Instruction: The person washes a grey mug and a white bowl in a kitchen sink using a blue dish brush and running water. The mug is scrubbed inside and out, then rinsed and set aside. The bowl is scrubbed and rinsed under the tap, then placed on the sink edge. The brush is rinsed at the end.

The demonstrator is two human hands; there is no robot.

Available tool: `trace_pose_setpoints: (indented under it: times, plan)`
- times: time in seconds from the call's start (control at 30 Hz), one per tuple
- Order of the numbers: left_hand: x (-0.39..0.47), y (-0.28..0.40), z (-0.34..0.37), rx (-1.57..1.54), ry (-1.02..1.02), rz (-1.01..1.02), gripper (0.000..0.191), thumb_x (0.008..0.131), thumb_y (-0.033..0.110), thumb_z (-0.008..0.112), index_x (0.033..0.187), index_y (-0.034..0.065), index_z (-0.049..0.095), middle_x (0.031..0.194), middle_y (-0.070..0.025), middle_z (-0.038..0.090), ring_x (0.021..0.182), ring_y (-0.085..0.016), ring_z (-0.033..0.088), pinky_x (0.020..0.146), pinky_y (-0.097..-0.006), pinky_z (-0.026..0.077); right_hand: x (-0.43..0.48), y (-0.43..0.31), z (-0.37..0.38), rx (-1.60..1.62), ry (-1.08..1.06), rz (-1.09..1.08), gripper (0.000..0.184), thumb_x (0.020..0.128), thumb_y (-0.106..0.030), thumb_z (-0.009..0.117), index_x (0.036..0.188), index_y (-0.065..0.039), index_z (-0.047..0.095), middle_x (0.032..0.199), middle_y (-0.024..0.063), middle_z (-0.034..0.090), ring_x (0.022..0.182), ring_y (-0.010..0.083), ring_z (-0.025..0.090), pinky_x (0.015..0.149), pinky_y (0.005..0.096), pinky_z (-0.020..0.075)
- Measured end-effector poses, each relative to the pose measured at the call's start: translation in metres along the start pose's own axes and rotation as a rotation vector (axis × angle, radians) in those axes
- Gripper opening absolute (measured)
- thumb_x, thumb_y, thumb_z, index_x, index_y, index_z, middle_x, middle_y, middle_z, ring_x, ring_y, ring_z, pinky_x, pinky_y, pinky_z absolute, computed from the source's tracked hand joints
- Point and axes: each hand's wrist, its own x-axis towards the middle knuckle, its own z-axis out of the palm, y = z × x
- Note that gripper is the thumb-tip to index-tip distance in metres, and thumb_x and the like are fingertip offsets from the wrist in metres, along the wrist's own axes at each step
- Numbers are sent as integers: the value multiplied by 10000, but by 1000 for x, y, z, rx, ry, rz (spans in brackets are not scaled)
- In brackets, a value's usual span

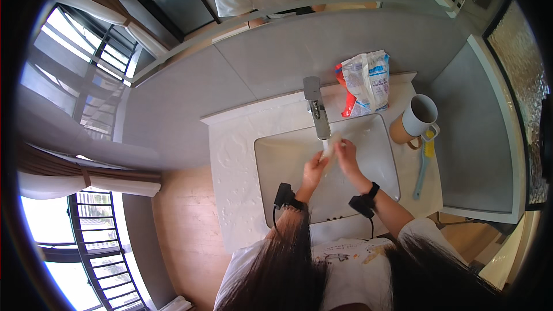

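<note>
Both hands are over the white sink basin (pixel 289 181), just below the spout of the chrome faucet (pixel 319 110). My left hand (pixel 315 169) grips the lower end of a pale, slender object (pixel 331 147), blurred and too indistinct to name. Water appears to run from the spout beside it. My right hand (pixel 347 155) is at the object's upper right side, with fingers bent; whether it grips the object is unclear. Each wrist wears a black strapped device with a cable.
Behind the basin's right side leans a red and white plastic package (pixel 367 82). Stacked mugs, one white (pixel 420 110) and one tan (pixel 402 130), stand right of the basin, near a brush with yellow bristles (pixel 427 147). Water drops dot the counter (pixel 235 181). A mirror hangs above.
</note>
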Motion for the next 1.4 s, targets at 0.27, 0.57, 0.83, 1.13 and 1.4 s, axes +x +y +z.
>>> trace_pose_setpoints:
  times: [0.27, 0.57, 0.83, 1.13, 1.4]
  plan:
    - [-12, -3, -7, -457, 29, -118, 241, 858, 79, 475, 1072, 4, 557, 936, -16, 588, 835, -90, 511, 757, -222, 404, 26, -19, 24, -594, 167, -801, 168, 793, -178, 518, 892, -54, 574, 757, 137, 573, 798, 331, 531, 689, 441, 413]
    - [-8, -3, -16, -274, 20, -36, 278, 856, 129, 490, 1082, -25, 542, 928, -33, 594, 828, -101, 531, 739, -225, 407, 28, 8, 46, -516, 152, -936, 145, 746, -177, 536, 765, -35, 563, 728, 173, 571, 739, 375, 522, 665, 448, 409]
    - [-13, 8, -21, -552, 40, -108, 264, 851, 117, 502, 1073, -18, 549, 938, -39, 587, 851, -105, 520, 756, -220, 392, 43, 0, 33, -116, 80, -475, 230, 818, -152, 442, 981, -18, 533, 911, 176, 572, 875, 360, 518, 780, 444, 396]
    - [-11, -18, -19, -994, 67, -35, 465, 847, 255, 483, 1200, -33, 388, 1166, -133, 490, 1083, -269, 470, 942, -386, 355, 1, 0, 36, -551, 203, -379, 577, 852, -280, 457, 1322, -19, 249, 1334, 199, 305, 1264, 318, 250, 1020, 507, 161]
    - [-13, -10, -23, -1034, 166, -147, 341, 878, 176, 443, 1148, -32, 436, 1089, -121, 530, 1012, -229, 505, 897, -351, 388, -9, 23, 40, -471, -122, -563, 602, 855, -316, 426, 1312, 15, 216, 1365, 240, 215, 1259, 400, 191, 965, 545, 215]
